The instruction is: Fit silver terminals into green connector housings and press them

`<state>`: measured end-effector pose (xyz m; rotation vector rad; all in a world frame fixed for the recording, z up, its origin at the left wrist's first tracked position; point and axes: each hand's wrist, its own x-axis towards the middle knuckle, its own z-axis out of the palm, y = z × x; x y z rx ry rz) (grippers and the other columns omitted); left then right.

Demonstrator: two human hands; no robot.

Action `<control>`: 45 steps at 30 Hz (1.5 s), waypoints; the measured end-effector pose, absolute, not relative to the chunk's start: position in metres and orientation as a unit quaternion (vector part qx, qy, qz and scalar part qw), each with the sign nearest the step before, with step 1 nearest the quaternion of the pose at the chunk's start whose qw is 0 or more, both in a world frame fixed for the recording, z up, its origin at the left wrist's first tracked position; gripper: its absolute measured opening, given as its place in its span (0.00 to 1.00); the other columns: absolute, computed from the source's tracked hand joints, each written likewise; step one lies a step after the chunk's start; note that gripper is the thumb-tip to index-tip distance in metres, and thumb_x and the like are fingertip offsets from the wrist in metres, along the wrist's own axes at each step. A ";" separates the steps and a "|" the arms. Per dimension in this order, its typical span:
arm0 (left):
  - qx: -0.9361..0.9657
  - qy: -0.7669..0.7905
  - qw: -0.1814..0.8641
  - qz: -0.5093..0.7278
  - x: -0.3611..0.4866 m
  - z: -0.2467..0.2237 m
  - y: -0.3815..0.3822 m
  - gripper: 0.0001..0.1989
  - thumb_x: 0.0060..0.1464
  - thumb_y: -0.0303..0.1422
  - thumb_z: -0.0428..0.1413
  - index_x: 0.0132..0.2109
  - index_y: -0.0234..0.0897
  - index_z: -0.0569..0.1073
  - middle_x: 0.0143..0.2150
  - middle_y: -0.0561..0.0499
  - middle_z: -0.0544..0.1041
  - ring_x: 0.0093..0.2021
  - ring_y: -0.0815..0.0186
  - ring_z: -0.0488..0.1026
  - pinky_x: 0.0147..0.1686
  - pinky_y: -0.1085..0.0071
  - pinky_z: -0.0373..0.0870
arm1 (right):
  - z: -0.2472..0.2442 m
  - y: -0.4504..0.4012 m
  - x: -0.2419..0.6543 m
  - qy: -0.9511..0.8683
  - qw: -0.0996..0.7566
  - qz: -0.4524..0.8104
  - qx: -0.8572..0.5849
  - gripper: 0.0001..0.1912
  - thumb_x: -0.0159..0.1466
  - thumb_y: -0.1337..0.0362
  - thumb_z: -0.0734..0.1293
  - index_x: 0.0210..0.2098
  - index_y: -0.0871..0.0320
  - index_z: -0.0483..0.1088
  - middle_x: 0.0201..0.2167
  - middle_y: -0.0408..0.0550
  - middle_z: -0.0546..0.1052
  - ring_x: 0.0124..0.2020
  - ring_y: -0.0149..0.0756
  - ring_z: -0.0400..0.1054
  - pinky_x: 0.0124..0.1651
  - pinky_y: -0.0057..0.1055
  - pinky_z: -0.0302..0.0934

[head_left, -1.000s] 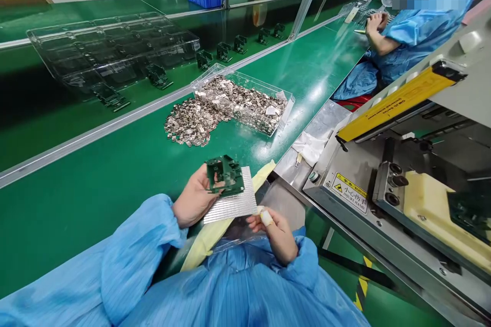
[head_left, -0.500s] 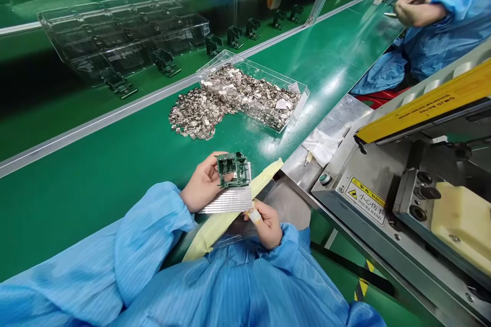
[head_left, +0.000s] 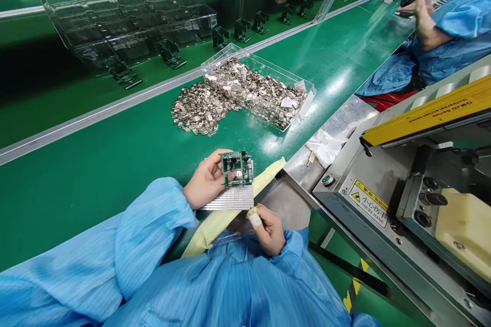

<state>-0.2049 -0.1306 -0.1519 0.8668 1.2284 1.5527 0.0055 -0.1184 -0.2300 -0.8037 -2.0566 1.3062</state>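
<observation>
My left hand (head_left: 207,180) is closed on a green circuit-board frame (head_left: 238,169), an open box shape with small parts on it. Beneath it lies a silvery sheet ruled into small cells (head_left: 232,199), partly covered by the frame and my fingers; whether I grip the sheet too is hidden. My right hand (head_left: 270,230) is just below the sheet's near right corner, fingers curled into a pinch. A white and yellow wrap (head_left: 253,218) covers a digit of it. Anything between its fingertips is too small to make out.
A clear plastic box (head_left: 261,94) full of small metal pieces stands ahead, with a loose heap (head_left: 197,110) beside it. Several similar board frames (head_left: 171,53) line the back ledge near a clear tray (head_left: 126,25). At right are a metal machine (head_left: 368,179) and a co-worker's hand (head_left: 425,23).
My right hand has drawn slightly down and away from the sheet's corner. The frame in my left hand is turned a little. The co-worker's hands have moved, and the view has shifted slightly.
</observation>
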 end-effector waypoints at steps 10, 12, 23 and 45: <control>0.363 0.497 0.472 0.632 -0.205 -0.153 -0.132 0.21 0.43 0.36 0.69 0.42 0.35 0.71 0.37 0.50 0.77 0.35 0.68 0.75 0.38 0.73 0.73 | -0.224 -0.104 0.019 -0.830 0.109 0.392 -0.382 0.08 0.57 0.72 0.59 0.24 0.55 0.65 0.22 0.45 0.74 0.24 0.36 0.68 0.28 0.28 0.56; 0.367 0.490 0.476 0.631 -0.205 -0.154 -0.132 0.20 0.44 0.37 0.68 0.42 0.36 0.71 0.38 0.50 0.77 0.35 0.68 0.75 0.38 0.73 0.73 | -0.221 -0.102 0.023 -0.833 0.089 0.381 -0.391 0.09 0.58 0.72 0.59 0.31 0.55 0.69 0.24 0.46 0.76 0.25 0.38 0.70 0.29 0.29 0.58; 0.358 0.485 0.460 0.652 -0.195 -0.154 -0.136 0.19 0.48 0.37 0.66 0.44 0.37 0.68 0.34 0.53 0.75 0.33 0.70 0.73 0.36 0.76 0.71 | -0.154 -0.098 0.026 -0.653 0.325 0.529 -0.434 0.07 0.61 0.59 0.69 0.34 0.57 0.73 0.27 0.46 0.79 0.27 0.36 0.74 0.32 0.30 0.71; 0.410 0.457 0.473 0.632 -0.186 -0.163 -0.148 0.16 0.59 0.31 0.55 0.53 0.39 0.64 0.46 0.46 0.77 0.45 0.64 0.76 0.44 0.70 0.72 | -0.147 -0.097 -0.055 -0.747 0.418 0.343 -0.387 0.08 0.55 0.71 0.67 0.31 0.52 0.75 0.48 0.50 0.72 0.51 0.45 0.66 0.55 0.46 0.60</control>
